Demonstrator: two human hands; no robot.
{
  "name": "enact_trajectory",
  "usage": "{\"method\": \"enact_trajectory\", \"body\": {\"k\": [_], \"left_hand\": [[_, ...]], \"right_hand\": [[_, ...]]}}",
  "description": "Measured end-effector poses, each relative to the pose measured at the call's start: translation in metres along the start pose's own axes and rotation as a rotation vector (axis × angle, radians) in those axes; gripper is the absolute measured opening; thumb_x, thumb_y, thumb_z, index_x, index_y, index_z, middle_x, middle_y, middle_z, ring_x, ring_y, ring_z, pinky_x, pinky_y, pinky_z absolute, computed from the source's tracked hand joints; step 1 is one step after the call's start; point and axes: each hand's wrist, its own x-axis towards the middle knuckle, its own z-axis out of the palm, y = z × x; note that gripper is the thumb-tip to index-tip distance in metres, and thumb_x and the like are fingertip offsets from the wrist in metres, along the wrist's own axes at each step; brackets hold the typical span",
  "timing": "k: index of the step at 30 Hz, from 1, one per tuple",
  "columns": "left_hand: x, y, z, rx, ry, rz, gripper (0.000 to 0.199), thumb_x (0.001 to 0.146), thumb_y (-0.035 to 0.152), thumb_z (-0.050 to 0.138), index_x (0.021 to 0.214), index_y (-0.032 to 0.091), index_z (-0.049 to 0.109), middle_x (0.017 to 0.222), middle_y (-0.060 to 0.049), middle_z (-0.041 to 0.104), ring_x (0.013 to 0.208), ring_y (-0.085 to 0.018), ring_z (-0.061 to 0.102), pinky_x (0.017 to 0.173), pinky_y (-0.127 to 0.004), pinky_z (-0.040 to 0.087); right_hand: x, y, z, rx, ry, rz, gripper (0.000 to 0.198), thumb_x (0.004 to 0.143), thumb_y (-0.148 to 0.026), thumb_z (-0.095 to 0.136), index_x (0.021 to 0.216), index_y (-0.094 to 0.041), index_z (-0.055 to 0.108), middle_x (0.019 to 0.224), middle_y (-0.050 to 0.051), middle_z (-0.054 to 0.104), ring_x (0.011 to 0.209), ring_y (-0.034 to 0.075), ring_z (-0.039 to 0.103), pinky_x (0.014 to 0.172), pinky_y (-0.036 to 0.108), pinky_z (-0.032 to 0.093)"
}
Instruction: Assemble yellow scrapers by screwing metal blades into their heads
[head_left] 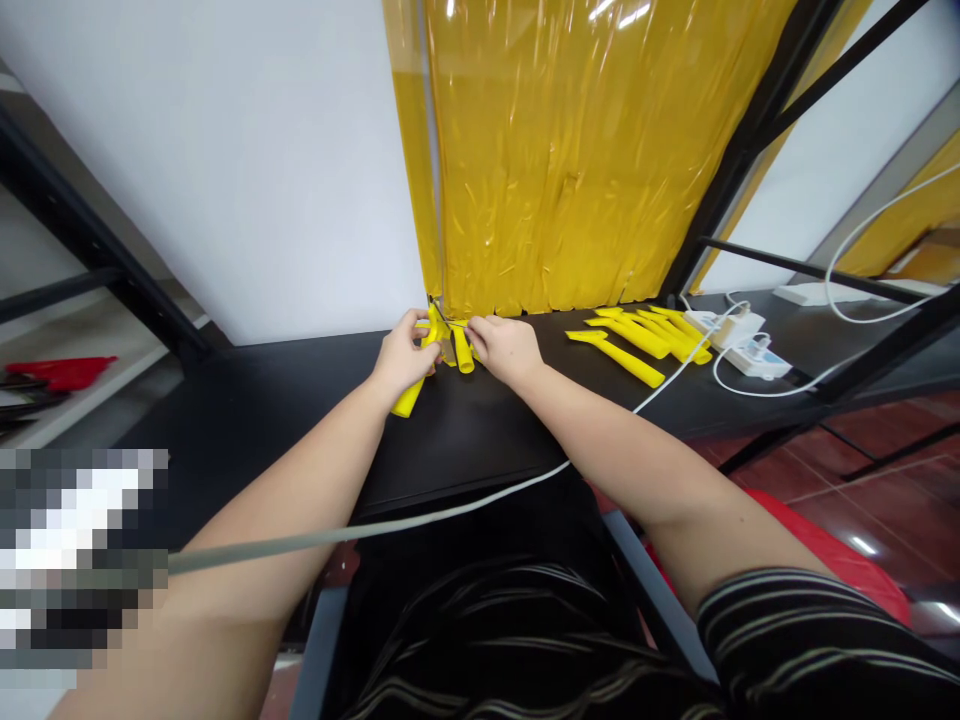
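Observation:
My left hand [405, 355] is closed around a yellow plastic handle [406, 400], whose lower end sticks out below the fingers and whose upper part rises past the thumb. Close beside it, my right hand [506, 348] pinches a thin, dark, stick-like thing [454, 323] that reaches toward the upper part of the handle. Its exact kind is too small to make out. Between my hands another yellow plastic piece [463, 352] lies on the black table [465, 440], with small yellow bits around it.
Several yellow handles with angled heads [626, 358] lie to the right. Behind them sits a white power strip [750, 350] with plugs. A white cable [517, 488] crosses in front of my arms. Yellow plastic strips [570, 160] hang at the table's back edge, beside a black metal frame [739, 165].

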Motion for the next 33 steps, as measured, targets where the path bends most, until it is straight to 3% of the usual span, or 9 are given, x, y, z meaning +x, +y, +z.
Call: {"method": "enact_trajectory", "body": {"k": [7, 16, 20, 26, 29, 31, 33], "left_hand": [[0.002, -0.001, -0.007, -0.005, -0.026, -0.005, 0.035, 0.086, 0.023, 0.069, 0.113, 0.026, 0.047, 0.106, -0.005, 0.068, 0.053, -0.01, 0.067, 0.048, -0.022, 0.056], [0.0, 0.012, -0.008, -0.012, 0.028, 0.007, 0.021, 0.098, 0.037, 0.06, 0.107, 0.025, 0.046, 0.07, 0.003, 0.061, 0.047, -0.014, 0.064, 0.046, -0.024, 0.052], [-0.004, 0.015, -0.012, 0.115, 0.027, 0.101, 0.017, 0.098, 0.037, 0.059, 0.102, 0.025, 0.048, 0.076, 0.003, 0.062, 0.045, -0.012, 0.062, 0.043, -0.021, 0.046], [-0.009, 0.022, -0.016, 0.368, 0.06, 0.253, 0.016, 0.098, 0.038, 0.059, 0.102, 0.024, 0.054, 0.09, -0.002, 0.067, 0.067, -0.016, 0.066, 0.06, -0.024, 0.05], [-0.01, 0.026, -0.017, 0.438, 0.092, 0.341, 0.016, 0.098, 0.036, 0.059, 0.105, 0.022, 0.057, 0.1, -0.005, 0.069, 0.083, -0.02, 0.067, 0.074, -0.029, 0.053], [-0.009, 0.029, -0.019, 0.479, 0.111, 0.403, 0.015, 0.098, 0.034, 0.058, 0.106, 0.021, 0.06, 0.105, -0.007, 0.068, 0.09, -0.022, 0.066, 0.083, -0.032, 0.052], [-0.007, 0.03, -0.022, 0.512, 0.119, 0.46, 0.016, 0.098, 0.033, 0.058, 0.106, 0.02, 0.062, 0.105, -0.008, 0.067, 0.094, -0.023, 0.065, 0.088, -0.034, 0.052]], "right_hand": [[-0.001, -0.006, 0.006, -0.017, -0.032, 0.002, 0.039, 0.109, -0.042, 0.041, 0.109, -0.022, 0.074, 0.096, 0.011, 0.076, 0.082, 0.023, 0.066, 0.068, 0.034, 0.033], [-0.002, -0.005, 0.006, 0.038, -0.012, -0.132, 0.04, 0.11, -0.033, 0.039, 0.133, -0.024, 0.07, 0.108, 0.011, 0.074, 0.098, 0.024, 0.066, 0.082, 0.033, 0.042], [-0.004, -0.003, 0.007, 0.136, 0.0, -0.082, 0.04, 0.109, -0.037, 0.04, 0.126, -0.022, 0.074, 0.11, 0.012, 0.076, 0.099, 0.025, 0.068, 0.085, 0.034, 0.044], [0.0, 0.004, 0.021, 0.559, -0.029, 0.101, 0.031, 0.103, -0.039, 0.053, 0.115, -0.022, 0.077, 0.107, 0.008, 0.079, 0.088, 0.022, 0.07, 0.085, 0.033, 0.049], [0.006, 0.006, 0.028, 0.896, -0.074, 0.209, 0.028, 0.099, -0.041, 0.059, 0.102, -0.019, 0.076, 0.091, 0.006, 0.076, 0.08, 0.018, 0.067, 0.076, 0.03, 0.05], [0.008, 0.006, 0.026, 1.118, -0.157, 0.317, 0.029, 0.097, -0.045, 0.063, 0.095, -0.018, 0.073, 0.066, -0.001, 0.062, 0.061, 0.014, 0.057, 0.061, 0.026, 0.044], [0.009, 0.006, 0.018, 1.317, -0.286, 0.412, 0.028, 0.095, -0.046, 0.067, 0.093, -0.019, 0.067, 0.053, -0.009, 0.038, 0.045, 0.009, 0.034, 0.047, 0.022, 0.03]]}}
